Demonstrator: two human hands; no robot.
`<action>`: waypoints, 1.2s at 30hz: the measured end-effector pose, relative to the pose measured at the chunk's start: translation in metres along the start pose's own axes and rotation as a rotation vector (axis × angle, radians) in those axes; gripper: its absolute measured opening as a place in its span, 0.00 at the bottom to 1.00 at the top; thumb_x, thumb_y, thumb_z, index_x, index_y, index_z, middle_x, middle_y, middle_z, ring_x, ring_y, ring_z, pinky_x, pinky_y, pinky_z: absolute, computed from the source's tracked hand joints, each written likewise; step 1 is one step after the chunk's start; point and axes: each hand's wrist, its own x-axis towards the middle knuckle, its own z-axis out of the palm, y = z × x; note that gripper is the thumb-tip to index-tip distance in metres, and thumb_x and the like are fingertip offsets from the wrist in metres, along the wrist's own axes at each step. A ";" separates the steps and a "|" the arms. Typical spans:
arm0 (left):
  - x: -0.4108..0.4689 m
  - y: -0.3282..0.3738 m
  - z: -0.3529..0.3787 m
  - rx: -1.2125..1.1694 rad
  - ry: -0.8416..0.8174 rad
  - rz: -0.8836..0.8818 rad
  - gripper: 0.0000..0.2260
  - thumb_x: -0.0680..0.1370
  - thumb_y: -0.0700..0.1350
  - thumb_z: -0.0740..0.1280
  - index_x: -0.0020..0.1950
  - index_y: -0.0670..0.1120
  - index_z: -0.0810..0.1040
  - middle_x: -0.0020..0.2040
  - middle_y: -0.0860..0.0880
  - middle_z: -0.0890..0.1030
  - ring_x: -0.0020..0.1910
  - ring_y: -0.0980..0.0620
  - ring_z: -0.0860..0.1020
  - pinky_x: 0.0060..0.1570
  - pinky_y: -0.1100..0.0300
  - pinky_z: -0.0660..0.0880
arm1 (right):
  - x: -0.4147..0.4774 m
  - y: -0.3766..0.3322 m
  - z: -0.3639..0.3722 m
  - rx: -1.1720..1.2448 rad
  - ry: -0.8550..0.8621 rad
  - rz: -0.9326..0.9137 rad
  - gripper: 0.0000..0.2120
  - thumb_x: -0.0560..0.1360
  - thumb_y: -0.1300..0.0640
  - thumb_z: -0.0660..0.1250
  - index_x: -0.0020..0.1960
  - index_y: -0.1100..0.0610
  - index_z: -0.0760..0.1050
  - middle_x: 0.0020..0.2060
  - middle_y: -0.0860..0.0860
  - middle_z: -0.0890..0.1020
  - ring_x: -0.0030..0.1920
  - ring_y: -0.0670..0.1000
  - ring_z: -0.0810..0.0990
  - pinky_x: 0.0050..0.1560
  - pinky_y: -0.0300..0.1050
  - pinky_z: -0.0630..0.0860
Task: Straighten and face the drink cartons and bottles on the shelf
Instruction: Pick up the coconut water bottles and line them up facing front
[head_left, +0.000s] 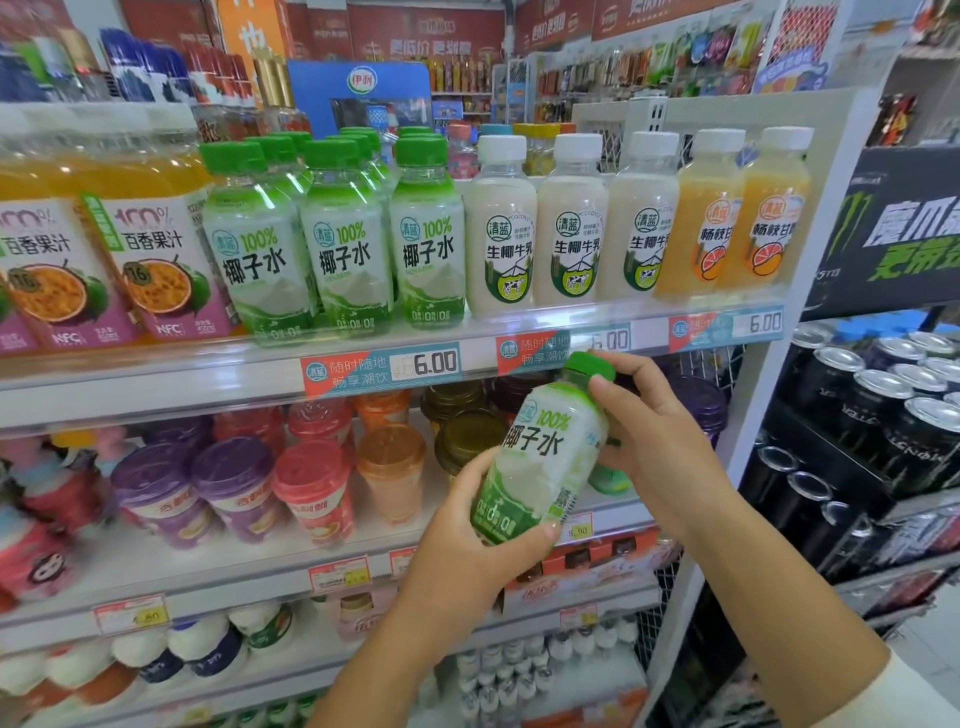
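Observation:
I hold a green-capped coconut water bottle (540, 457) tilted in front of the second shelf, label facing me. My left hand (483, 540) grips its base from below. My right hand (654, 436) grips its neck and upper side near the cap. On the top shelf (156, 384) stand passion fruit juice cartons (150, 260) at the left, then three rows of matching coconut water bottles (343, 244), then white-capped coconut milk bottles (571, 228), then orange juice bottles (748, 218) at the right.
Lidded drink cups (311, 483) fill the second shelf behind the held bottle. Small yoghurt bottles (208, 649) sit on the lower shelves. Black energy drink cans (893, 395) are stacked in a display at the right. Price tags (382, 366) line the shelf edge.

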 end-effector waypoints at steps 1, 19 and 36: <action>-0.001 0.000 0.001 0.073 0.043 0.040 0.30 0.70 0.45 0.77 0.66 0.64 0.68 0.54 0.67 0.78 0.53 0.64 0.79 0.49 0.62 0.79 | 0.000 -0.001 0.000 -0.073 0.024 -0.008 0.08 0.77 0.59 0.66 0.56 0.52 0.75 0.44 0.53 0.84 0.44 0.52 0.84 0.42 0.51 0.82; 0.012 0.006 -0.004 0.013 -0.087 -0.032 0.27 0.67 0.51 0.77 0.65 0.59 0.74 0.55 0.58 0.83 0.53 0.57 0.82 0.48 0.64 0.78 | 0.009 -0.039 -0.010 -0.210 -0.093 -0.039 0.06 0.75 0.63 0.69 0.50 0.57 0.74 0.44 0.56 0.85 0.40 0.51 0.84 0.36 0.45 0.81; 0.076 0.181 -0.081 0.929 0.412 0.677 0.24 0.74 0.63 0.60 0.70 0.59 0.71 0.66 0.63 0.72 0.64 0.68 0.67 0.63 0.67 0.61 | 0.064 -0.206 0.022 -0.307 -0.121 -0.570 0.13 0.75 0.65 0.68 0.57 0.54 0.78 0.46 0.52 0.86 0.41 0.49 0.84 0.37 0.43 0.82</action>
